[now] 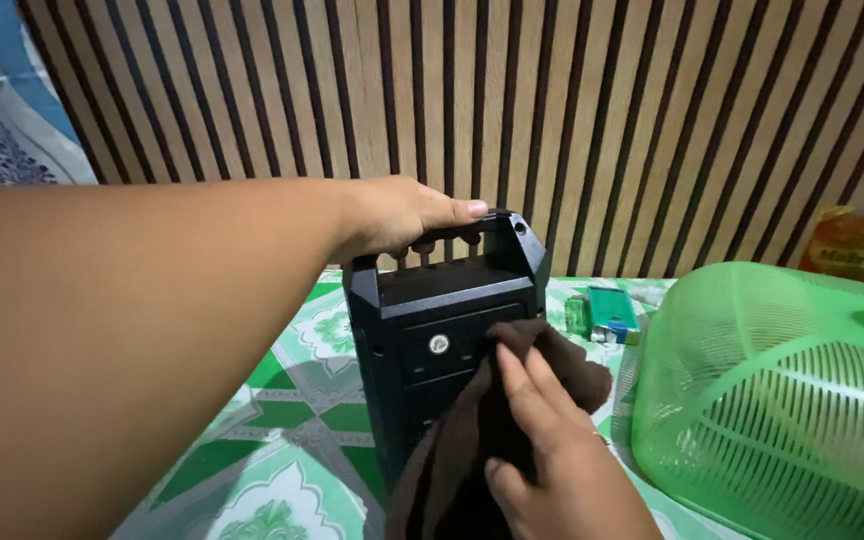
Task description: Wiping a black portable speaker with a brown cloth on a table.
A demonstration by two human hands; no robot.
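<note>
Speaker [432,340] on table [292,400]; mesh cover [782,400] right; lighter [577,315] behind.
</note>
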